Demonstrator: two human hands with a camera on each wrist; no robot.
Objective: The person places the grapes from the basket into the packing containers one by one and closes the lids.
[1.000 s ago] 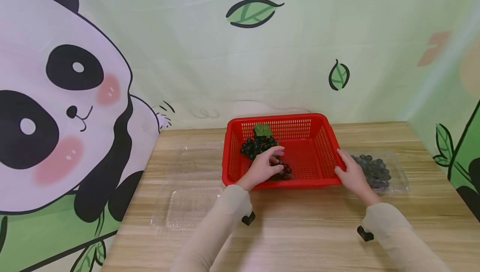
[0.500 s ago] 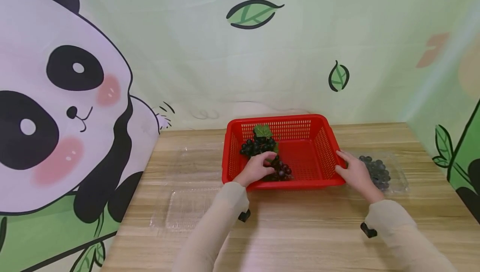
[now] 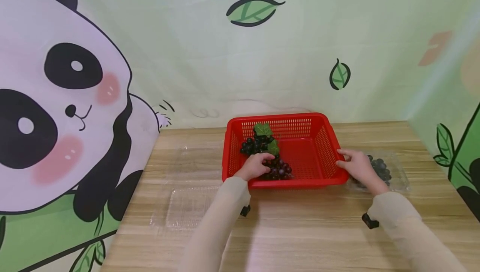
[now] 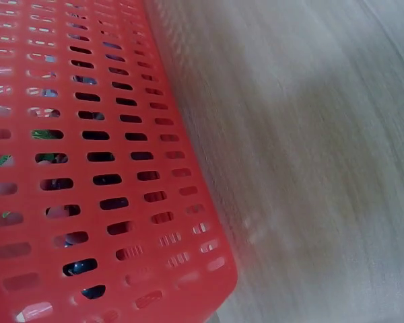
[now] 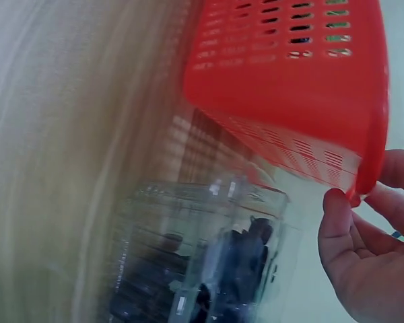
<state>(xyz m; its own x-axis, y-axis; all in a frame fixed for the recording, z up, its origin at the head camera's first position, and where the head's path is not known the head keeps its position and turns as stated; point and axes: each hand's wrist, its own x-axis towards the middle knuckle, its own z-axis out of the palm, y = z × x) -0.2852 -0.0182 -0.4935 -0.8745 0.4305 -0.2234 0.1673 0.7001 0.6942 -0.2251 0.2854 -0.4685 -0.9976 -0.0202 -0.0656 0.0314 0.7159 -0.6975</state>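
Observation:
A red plastic basket (image 3: 303, 183) with slotted walls stands on the table. Dark grapes lie in its left half: a black bunch (image 3: 249, 147) with green leaves (image 3: 263, 129) at the back, and a purplish bunch (image 3: 281, 170) in front. My left hand (image 3: 255, 166) reaches over the front rim, loosely curved beside the front bunch, with a gap between thumb and index finger. In the left wrist view the basket wall (image 4: 108, 155) hides most of that hand. My right hand (image 5: 370, 256) pinches the basket's right rim between thumb and fingers.
A clear plastic box (image 3: 401, 180) of dark grapes (image 3: 380, 170) sits just right of the basket, partly behind my right hand. An open clear container (image 3: 187, 207) lies to the left. A panda-print cloth (image 3: 187, 55) hangs behind the table (image 3: 300, 230).
My left hand has shifted left and lowered toward the front bunch, uncovering a leaf. My right hand has moved slightly right, with the basket's right rim shifting along.

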